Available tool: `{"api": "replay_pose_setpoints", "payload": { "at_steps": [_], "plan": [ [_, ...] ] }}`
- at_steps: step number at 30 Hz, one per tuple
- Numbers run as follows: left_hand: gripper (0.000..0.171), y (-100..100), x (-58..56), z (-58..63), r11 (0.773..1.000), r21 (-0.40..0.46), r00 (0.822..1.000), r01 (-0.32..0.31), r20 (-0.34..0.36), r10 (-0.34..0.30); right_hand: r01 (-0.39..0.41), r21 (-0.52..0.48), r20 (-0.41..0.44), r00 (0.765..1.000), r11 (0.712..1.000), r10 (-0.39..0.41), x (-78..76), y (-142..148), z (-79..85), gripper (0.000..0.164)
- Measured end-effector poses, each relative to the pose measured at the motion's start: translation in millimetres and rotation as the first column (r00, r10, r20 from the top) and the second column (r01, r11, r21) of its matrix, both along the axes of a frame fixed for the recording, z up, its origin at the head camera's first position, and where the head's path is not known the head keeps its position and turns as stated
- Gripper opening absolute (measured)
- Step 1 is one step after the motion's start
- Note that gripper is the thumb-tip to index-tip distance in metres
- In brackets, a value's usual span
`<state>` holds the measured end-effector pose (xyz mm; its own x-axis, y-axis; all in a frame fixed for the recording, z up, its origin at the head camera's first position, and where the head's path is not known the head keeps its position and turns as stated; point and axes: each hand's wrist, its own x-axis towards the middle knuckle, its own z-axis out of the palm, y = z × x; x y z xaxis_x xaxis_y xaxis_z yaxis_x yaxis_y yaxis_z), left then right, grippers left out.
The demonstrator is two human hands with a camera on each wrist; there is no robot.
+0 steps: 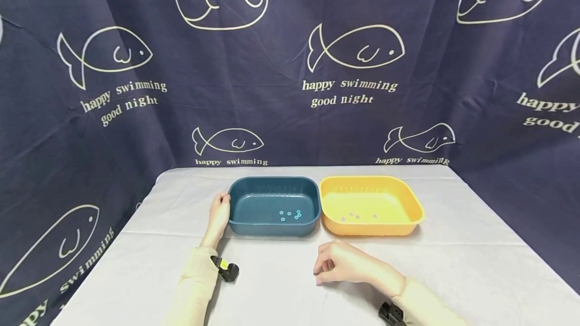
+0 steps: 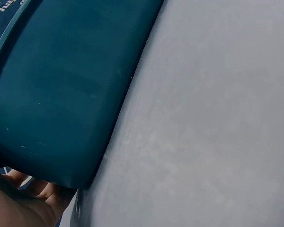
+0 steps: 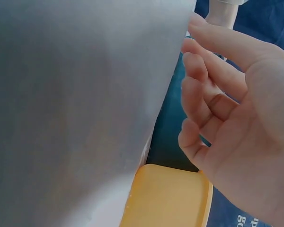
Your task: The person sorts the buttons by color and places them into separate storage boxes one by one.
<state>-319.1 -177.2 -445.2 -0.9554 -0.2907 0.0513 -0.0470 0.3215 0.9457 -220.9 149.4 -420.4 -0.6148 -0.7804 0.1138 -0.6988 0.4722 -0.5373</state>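
My left hand (image 1: 219,215) grips the left end of a dark blue plastic tray (image 1: 272,229), its fingers at the rim. In the left wrist view those fingers (image 2: 49,193) are partly hidden behind the tray's corner. Several small light-blue rings (image 1: 289,214) lie on the tray's floor. Over the white table in front of the trays is my right hand (image 1: 342,263), fingers bent and fingertips low near the cloth. The right wrist view shows a gap between thumb and index finger, with nothing visible in it. A yellow tray (image 1: 371,229) holds several small pale purple rings (image 1: 357,217).
Both trays stand side by side, touching or nearly so, on the white tablecloth (image 1: 267,275). A dark blue curtain (image 1: 290,114) with white fish drawings hangs behind the table and along its sides. Black wrist cameras (image 1: 228,270) are strapped over the cream sleeves (image 1: 195,286).
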Motion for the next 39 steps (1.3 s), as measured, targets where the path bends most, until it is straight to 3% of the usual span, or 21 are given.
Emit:
{"api": "replay_pose_setpoints", "payload": {
  "at_steps": [14, 39],
  "plan": [
    [0.038, -0.5, 0.5, -0.5, 1.0, -0.017, 1.0, 0.005, 0.008, -0.004, 0.029, 0.039, 0.049, 0.998, 0.999, -0.031, 1.3, -1.0, 0.9, 0.008],
    [0.038, -1.1, 0.0, -1.0, 1.0, -0.001, 1.0, 0.007, 0.002, -0.007, 0.01, 0.06, -0.022, 1.0, 0.998, -0.008, -2.1, -3.0, -3.7, 0.004]
  ]
}}
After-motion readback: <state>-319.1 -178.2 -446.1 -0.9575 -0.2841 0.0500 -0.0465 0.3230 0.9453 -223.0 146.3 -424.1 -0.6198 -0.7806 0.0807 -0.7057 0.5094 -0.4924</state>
